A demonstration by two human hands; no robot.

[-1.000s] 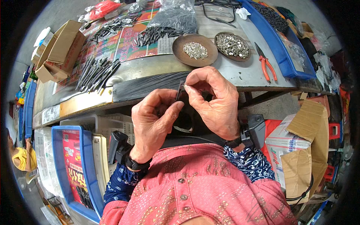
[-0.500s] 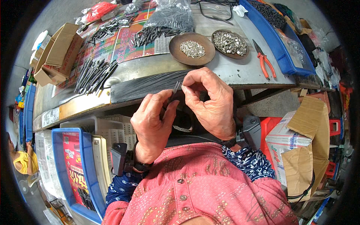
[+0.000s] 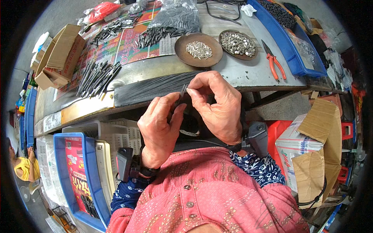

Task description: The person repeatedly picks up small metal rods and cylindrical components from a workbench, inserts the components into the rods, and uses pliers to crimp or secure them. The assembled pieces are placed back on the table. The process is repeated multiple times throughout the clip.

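My left hand (image 3: 160, 126) pinches a small dark slotted piece (image 3: 182, 91) between thumb and fingertips, its end pointing up. Thumb and forefinger of my right hand (image 3: 217, 105) are pressed together close to the tip of that piece. Whatever the right fingers hold is too small to make out. Both hands hang just in front of the table's near edge, beside a bundle of thin black strands (image 3: 151, 91). Beyond them stand a brown dish (image 3: 182, 58) of small silvery pins and a second dish (image 3: 248, 56) of small round metal parts.
Red-handled pliers (image 3: 275, 66) lie right of the dishes, near a long blue tray (image 3: 287, 50). Dark slim pieces (image 3: 98, 79) are heaped at the left. Below the table are a blue crate (image 3: 90, 167) and an opened carton (image 3: 311, 155). A person in yellow (image 3: 25, 169) is far left.
My left hand has shifted very slightly right, and the right fingertips have edged a little left toward the piece. Both hands keep the same pinching pose.
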